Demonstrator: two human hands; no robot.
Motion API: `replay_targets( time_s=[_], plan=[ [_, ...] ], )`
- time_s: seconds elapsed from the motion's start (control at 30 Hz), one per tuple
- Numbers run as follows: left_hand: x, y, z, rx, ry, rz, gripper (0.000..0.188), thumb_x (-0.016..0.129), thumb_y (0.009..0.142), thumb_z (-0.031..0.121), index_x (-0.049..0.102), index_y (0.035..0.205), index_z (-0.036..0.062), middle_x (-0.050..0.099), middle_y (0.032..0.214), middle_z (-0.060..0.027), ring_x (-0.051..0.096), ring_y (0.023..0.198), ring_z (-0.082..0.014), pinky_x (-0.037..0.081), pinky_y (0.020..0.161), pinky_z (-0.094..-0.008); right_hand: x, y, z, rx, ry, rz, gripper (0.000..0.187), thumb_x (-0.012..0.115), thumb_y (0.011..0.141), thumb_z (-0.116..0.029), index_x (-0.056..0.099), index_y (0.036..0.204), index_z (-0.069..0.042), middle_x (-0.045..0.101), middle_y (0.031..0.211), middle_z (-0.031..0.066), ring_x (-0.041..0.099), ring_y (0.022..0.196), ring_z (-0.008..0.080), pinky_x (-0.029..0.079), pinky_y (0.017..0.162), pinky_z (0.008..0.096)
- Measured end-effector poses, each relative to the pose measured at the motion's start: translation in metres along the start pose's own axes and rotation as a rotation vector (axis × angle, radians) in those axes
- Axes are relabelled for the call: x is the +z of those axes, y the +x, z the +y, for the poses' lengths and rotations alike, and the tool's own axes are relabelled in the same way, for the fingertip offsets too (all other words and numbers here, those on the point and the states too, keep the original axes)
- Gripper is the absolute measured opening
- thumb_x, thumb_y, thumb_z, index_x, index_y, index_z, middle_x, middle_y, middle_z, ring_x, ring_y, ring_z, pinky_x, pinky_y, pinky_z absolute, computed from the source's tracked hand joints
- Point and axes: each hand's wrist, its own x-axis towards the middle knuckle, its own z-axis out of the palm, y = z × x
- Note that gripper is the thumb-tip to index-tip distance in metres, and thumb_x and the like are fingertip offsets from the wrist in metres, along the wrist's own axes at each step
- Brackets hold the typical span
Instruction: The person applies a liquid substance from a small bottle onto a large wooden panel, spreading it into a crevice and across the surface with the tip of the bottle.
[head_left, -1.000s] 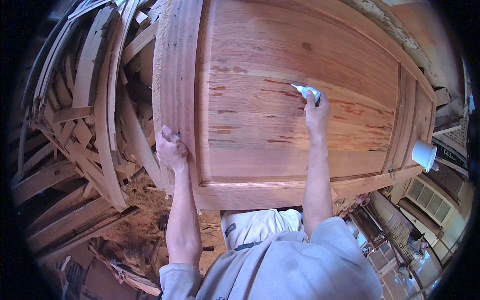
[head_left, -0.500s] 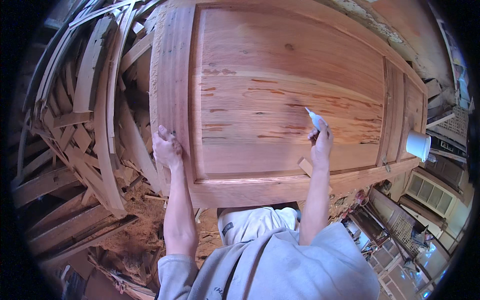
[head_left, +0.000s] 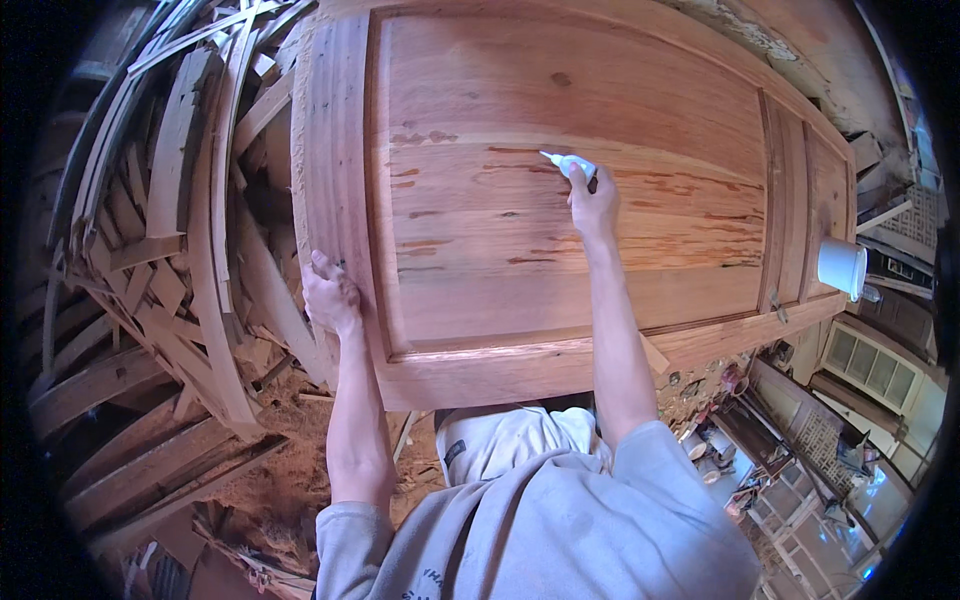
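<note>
A large reddish wooden door panel [head_left: 560, 120] lies flat in front of me, its raised frame running round a smooth middle field. My right hand [head_left: 592, 203] reaches out over the middle of that field and grips a small white squeeze bottle [head_left: 570, 165], its nozzle pointing left onto the wood. Dark streaks mark the grain around it. My left hand [head_left: 330, 293] clasps the left edge of the door's frame, fingers curled over the rim.
A heap of curved wooden slats and offcuts [head_left: 170, 230] is stacked to the left. A white cup [head_left: 842, 266] stands on the door's right edge. Sawdust covers the floor [head_left: 290, 450] below. Shelving and clutter [head_left: 800, 440] fill the lower right.
My right hand with the bottle has moved from the right part of the panel to its middle and farther up. My left hand has stayed on the left edge.
</note>
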Motion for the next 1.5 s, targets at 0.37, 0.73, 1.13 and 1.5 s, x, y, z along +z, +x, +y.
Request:
replay_targets(
  time_s=[0.37, 0.73, 1.13, 1.5],
  plan=[
    [-0.008, 0.0, 0.004, -0.001, -0.021, -0.053, 0.063, 0.034, 0.1, 0.053, 0.065, 0.114, 0.0005, 0.068, 0.105, -0.0266, 0.064, 0.098, -0.0443, 0.047, 0.088, -0.0529, -0.002, 0.015, 0.023, -0.189, -0.165, 0.138, 0.034, 0.066, 0.092, -0.034, 0.065, 0.09, 0.0, 0.065, 0.072, 0.0113, 0.059, 0.064, 0.0207, 0.047, 0.061, 0.0371],
    [-0.005, -0.002, 0.007, 0.008, -0.021, -0.017, 0.065, 0.032, 0.1, 0.055, 0.065, 0.114, 0.0018, 0.068, 0.106, -0.0255, 0.064, 0.099, -0.0448, 0.047, 0.088, -0.0527, -0.009, 0.016, 0.01, -0.15, -0.103, 0.081, 0.033, 0.065, 0.092, -0.031, 0.062, 0.087, 0.001, 0.062, 0.069, 0.0105, 0.054, 0.062, 0.0198, 0.045, 0.059, 0.036],
    [0.001, -0.001, 0.0, 0.026, -0.016, 0.013, 0.062, 0.033, 0.1, 0.053, 0.066, 0.11, 0.0011, 0.069, 0.1, -0.0266, 0.065, 0.094, -0.045, 0.048, 0.085, -0.0533, 0.026, 0.014, 0.0, -0.128, 0.056, -0.007, 0.038, 0.066, 0.092, -0.036, 0.061, 0.086, 0.001, 0.059, 0.07, 0.0101, 0.051, 0.062, 0.0194, 0.043, 0.059, 0.037],
    [-0.006, -0.001, 0.008, 0.004, -0.044, -0.034, 0.06, 0.034, 0.1, 0.052, 0.065, 0.109, 0.0023, 0.069, 0.1, -0.0251, 0.065, 0.095, -0.0436, 0.048, 0.085, -0.0529, 0.047, 0.007, -0.036, -0.246, -0.185, 0.01, 0.035, 0.065, 0.092, -0.037, 0.062, 0.086, -0.003, 0.061, 0.069, 0.011, 0.057, 0.062, 0.0241, 0.045, 0.06, 0.0408]
  ],
)
